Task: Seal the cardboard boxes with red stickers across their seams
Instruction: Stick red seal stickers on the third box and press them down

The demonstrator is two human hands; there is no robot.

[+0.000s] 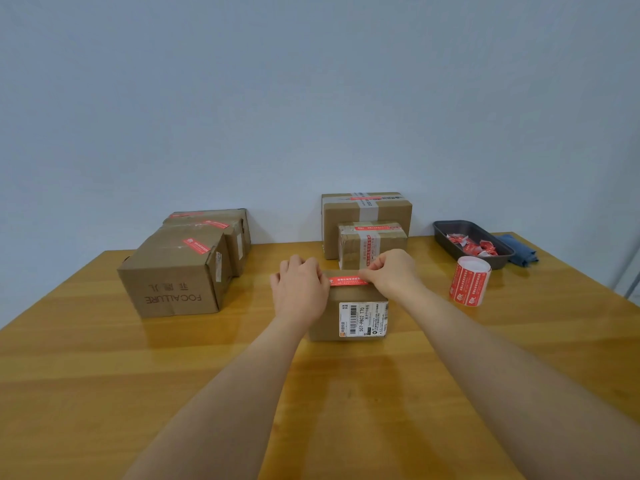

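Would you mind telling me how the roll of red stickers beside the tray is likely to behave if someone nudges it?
The sticker roll stands on end on the table, taller than wide, so a sideways nudge would probably tip it. Once on its round side, it would likely roll. It looks like hollow wound paper, so it is probably light and slides easily on the glossy wood.
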